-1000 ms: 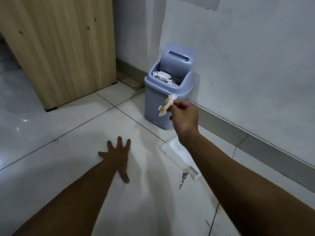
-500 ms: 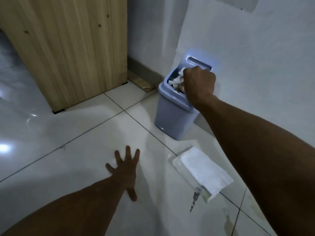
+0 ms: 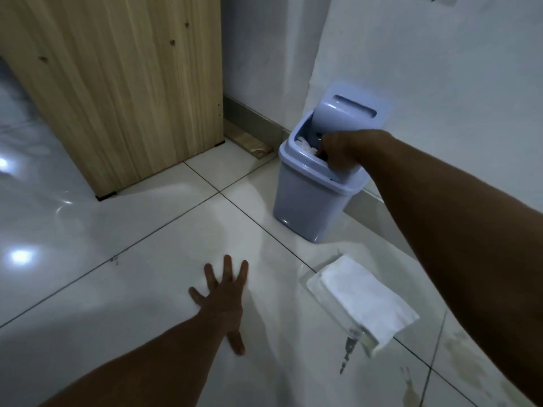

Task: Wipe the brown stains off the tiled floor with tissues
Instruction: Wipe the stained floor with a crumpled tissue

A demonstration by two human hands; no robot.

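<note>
— Where's the right hand [image 3: 338,155]?
— Far right, fingers down in the mouth of the blue bin [image 3: 305,207]; what they grip, I cannot tell.
— And the left hand [image 3: 224,301]?
— Flat on the tiled floor [image 3: 117,304], fingers spread.
— The tissues [image 3: 364,301]?
— A white stack near the bin, right of that hand. Brown stains [image 3: 411,392] lie nearer, bottom right.
</note>
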